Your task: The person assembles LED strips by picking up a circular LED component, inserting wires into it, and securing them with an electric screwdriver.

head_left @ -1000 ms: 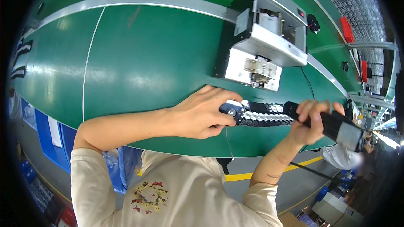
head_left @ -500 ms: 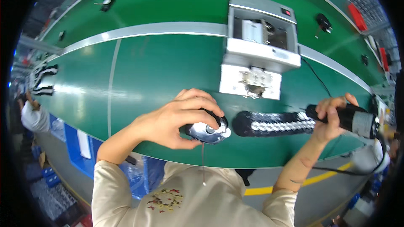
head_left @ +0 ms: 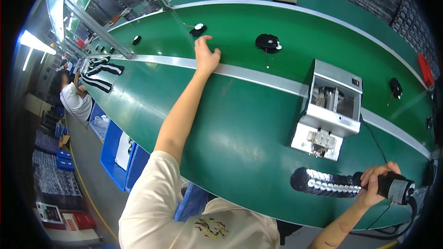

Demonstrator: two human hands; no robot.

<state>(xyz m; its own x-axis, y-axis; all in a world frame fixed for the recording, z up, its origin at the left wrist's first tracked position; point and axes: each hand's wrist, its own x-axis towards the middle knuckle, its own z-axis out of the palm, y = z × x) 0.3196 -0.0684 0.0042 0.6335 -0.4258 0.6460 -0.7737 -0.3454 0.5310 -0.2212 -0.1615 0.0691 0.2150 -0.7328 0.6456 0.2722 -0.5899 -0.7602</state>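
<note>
My left hand (head_left: 206,57) reaches over the far rail of the bench onto the green belt. Its fingers are apart and hold nothing. Just beyond the fingertips lies a small black part with a round white piece and a thin wire (head_left: 198,29). To the right on the belt rests a rounded black housing (head_left: 268,43) with a wire hanging from it. My right hand (head_left: 377,184) grips a black corded electric screwdriver (head_left: 397,190) at the near right. Its front end lies over a long black tray (head_left: 301,180) holding a row of shiny round pieces.
A silver machine (head_left: 334,99) with a red switch stands on the bench at the right. More black parts (head_left: 395,87) lie along the belt. Striped black-and-white strips (head_left: 104,71) lie at the far left, near a seated person (head_left: 76,97). Blue bins (head_left: 117,154) stand below the bench edge.
The view has swung left. My left hand has let go of the black housing with the wire and moved far forward over the belt. My right hand still holds the screwdriver by the tray.
</note>
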